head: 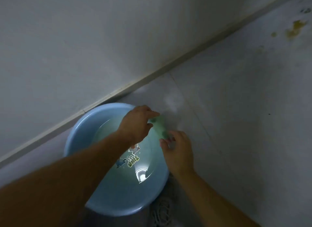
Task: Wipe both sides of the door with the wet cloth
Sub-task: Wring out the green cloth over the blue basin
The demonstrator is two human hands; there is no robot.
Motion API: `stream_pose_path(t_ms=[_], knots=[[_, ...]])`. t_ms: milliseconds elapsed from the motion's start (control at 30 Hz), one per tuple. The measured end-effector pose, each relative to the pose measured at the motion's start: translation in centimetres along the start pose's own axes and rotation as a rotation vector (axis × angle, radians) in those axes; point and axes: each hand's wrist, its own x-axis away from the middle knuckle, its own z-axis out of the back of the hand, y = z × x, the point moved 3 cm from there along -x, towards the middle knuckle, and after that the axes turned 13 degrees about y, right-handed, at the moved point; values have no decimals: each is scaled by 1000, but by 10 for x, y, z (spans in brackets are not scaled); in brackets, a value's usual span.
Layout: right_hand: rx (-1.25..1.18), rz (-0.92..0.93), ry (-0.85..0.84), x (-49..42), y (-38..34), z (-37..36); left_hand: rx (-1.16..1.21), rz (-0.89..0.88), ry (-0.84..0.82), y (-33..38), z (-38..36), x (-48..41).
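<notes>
A light green cloth is stretched between both hands above the far right rim of a blue basin. My left hand pinches its upper end. My right hand holds its lower end with curled fingers. The basin holds water and has a cartoon picture on its bottom. No door is in view; the picture is dim and a little blurred.
The basin stands on a grey tiled floor against a white wall with a pale skirting strip. Yellowish stains mark the floor at the far right. A dark mesh-like patch lies just beside the basin's near edge.
</notes>
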Motion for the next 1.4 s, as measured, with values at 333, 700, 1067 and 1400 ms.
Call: stream_pose_path(t_ms=[333,700,1067,1400], knots=[[-53,-93,111,-5,21,-32,-157,-257,40,-14,-23,-17],[-220,-173,20,-7,16,-13,52,-154,-4,-2,-6,-12],[-519,-251,234,7,-79,183,693,228,-151,147,101,44],[-557,-316,301,74,-211,447,793,-50,-163,368,282,101]])
